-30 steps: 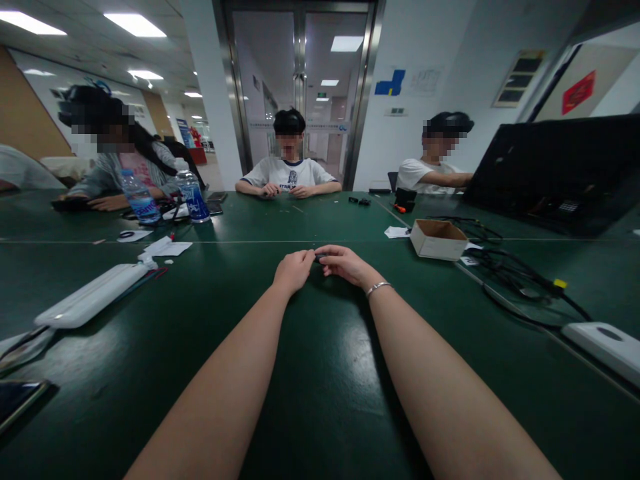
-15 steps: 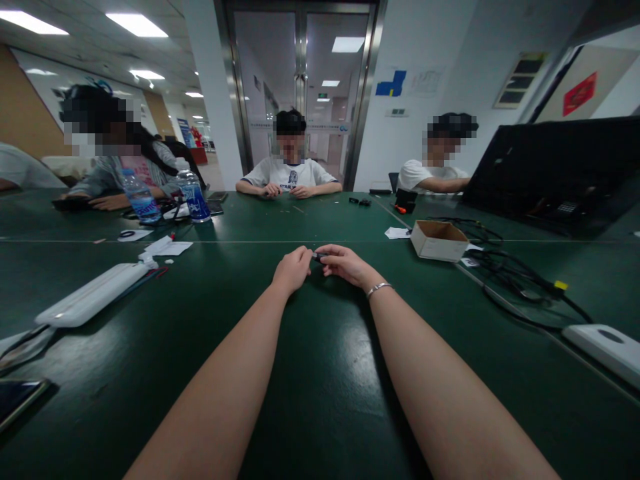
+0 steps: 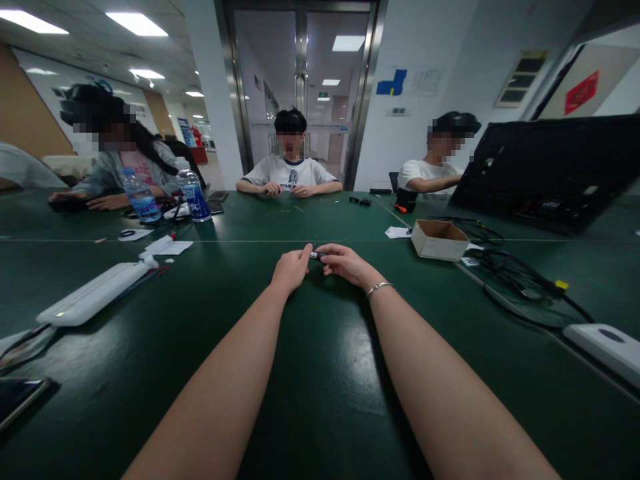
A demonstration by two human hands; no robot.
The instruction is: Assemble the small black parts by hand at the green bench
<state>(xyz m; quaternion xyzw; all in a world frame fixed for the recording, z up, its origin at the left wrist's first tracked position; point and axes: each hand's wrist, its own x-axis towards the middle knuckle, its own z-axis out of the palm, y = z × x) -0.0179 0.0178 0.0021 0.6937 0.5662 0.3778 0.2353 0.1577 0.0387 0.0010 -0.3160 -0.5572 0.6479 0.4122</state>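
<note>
A small black stick-shaped piece with a silver metal end point(image 3: 316, 256) is held just above the green table point(image 3: 320, 373), its exact kind too small to tell. My right hand point(image 3: 347, 265) pinches the black part between thumb and fingers; a silver bracelet point(image 3: 379, 288) circles that wrist. Facing it, my left hand point(image 3: 291, 270) has curled fingers, with its thumb upright at the silver end. Whatever lies inside the left fingers is hidden.
An open cardboard box point(image 3: 439, 241), black cables point(image 3: 530, 280) and a white power strip point(image 3: 605, 347) lie to the right. On the left are a white pouch-like item point(image 3: 97, 293), a phone point(image 3: 20, 397) and two bottles point(image 3: 193, 193). Several people sit around; a large black panel point(image 3: 545, 173) stands right.
My left thumb has lifted and straightened, and more of the silver end shows between my hands. The black panel on the right has tilted and shifted left.
</note>
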